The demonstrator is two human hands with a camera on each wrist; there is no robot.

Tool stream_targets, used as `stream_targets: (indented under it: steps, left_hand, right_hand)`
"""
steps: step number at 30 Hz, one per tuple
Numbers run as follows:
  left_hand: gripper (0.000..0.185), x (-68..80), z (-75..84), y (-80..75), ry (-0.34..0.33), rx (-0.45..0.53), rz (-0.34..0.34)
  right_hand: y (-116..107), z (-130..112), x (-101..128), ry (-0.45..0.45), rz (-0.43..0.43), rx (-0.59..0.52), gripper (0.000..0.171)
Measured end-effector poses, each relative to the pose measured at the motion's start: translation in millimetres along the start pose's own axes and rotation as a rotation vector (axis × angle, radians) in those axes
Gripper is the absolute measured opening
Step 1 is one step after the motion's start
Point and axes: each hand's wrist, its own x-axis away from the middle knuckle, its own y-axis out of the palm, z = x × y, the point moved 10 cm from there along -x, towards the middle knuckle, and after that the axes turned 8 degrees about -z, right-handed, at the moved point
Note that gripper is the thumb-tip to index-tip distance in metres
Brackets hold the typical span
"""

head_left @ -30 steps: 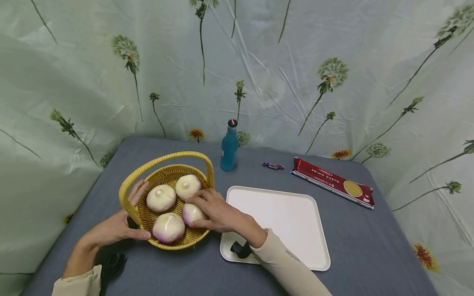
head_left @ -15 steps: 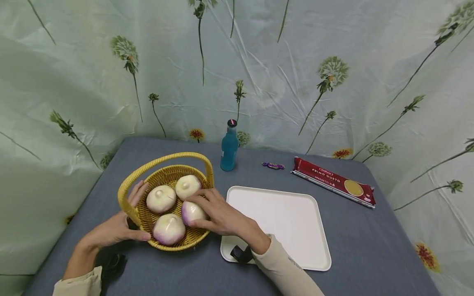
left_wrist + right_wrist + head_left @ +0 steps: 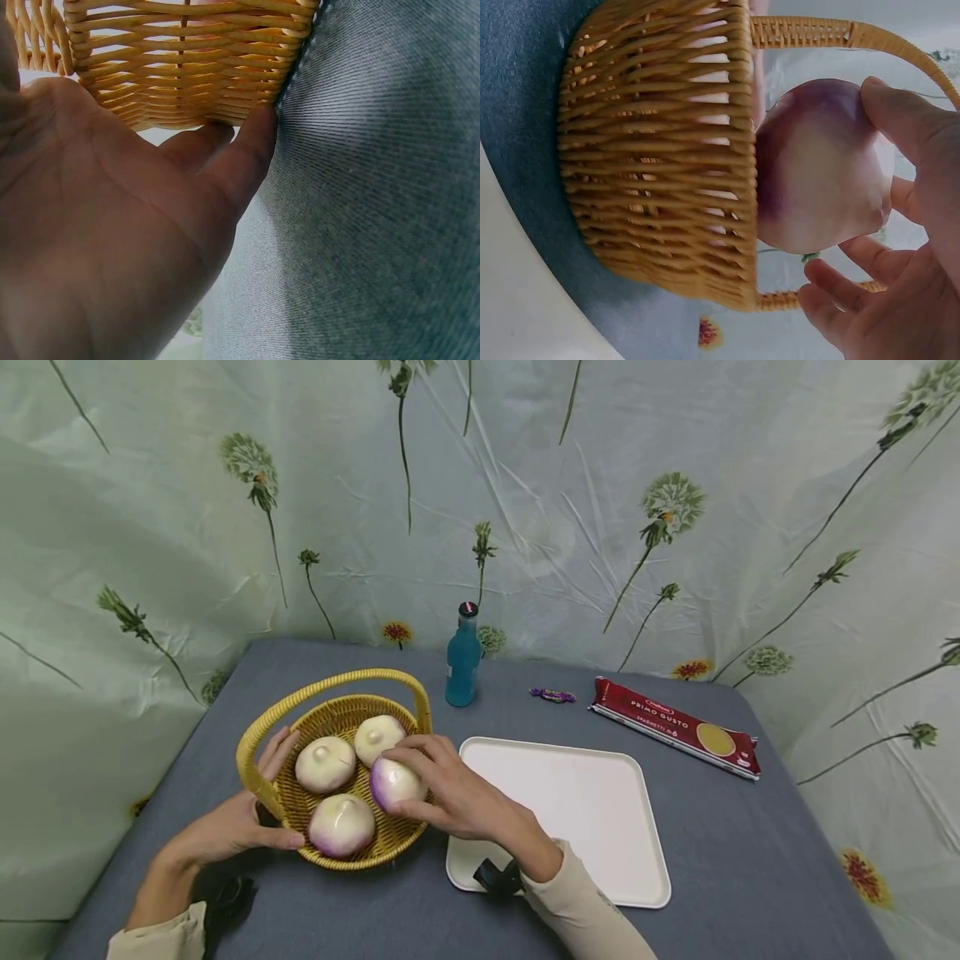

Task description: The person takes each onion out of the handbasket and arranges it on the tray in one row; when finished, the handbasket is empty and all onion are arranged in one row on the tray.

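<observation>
In the head view, a yellow wicker basket (image 3: 348, 862) with an arched handle stands at left on the table. A white-and-purple turnip (image 3: 396, 783) is pinched by my right hand (image 3: 468, 793) at the basket's right side. The right wrist view shows this turnip (image 3: 821, 169) at rim height, thumb on one side and fingertips on the other. Inside the basket lie three more turnips (image 3: 326, 764). My left hand (image 3: 232, 822) spans the basket's left side, thumb at the front rim, with extended fingers resting against the woven wall (image 3: 187, 67) in the left wrist view.
A white tray (image 3: 570, 810) lies right of the basket, under the right forearm. Behind stand a blue bottle (image 3: 463, 664) and a small purple wrapped candy (image 3: 552, 696). A red spaghetti packet (image 3: 675, 727) lies at the back right. A flowered curtain (image 3: 555, 527) hangs behind the table.
My right hand has raised its turnip slightly within the basket and moved a little to the right. The left hand and the basket have stayed almost still.
</observation>
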Motion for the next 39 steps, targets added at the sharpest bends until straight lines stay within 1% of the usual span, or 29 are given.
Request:
stream_targets:
  steps: [6,11,19,24,32,39]
  left_hand:
    - [0.127,-0.2,0.6,-0.5,0.001,-0.02,0.002]
    - [0.126,-0.1,0.9,-0.5,0.007,-0.033,0.002]
    - [0.125,-0.5,1.7,0.4,0.01,-0.022,-0.005]
    - [0.125,-0.5,1.5,0.4,0.007,-0.024,-0.006]
    - [0.125,-1.1,1.4,-0.6,0.001,-0.038,-0.001]
    - [0.126,0.1,-0.8,-0.8,0.001,-0.025,-0.005]
  right_hand:
    - [-10,8,8,0.056,0.012,-0.062,0.055]
    - [-15,11,14,0.07,0.013,-0.095,0.056]
    - [-27,22,28,0.121,0.042,-0.137,0.057]
    - [-32,31,37,0.165,0.068,-0.134,0.056]
    - [-38,44,44,0.169,0.102,-0.085,0.055]
    - [-38,59,52,0.241,0.1,-0.074,0.05]
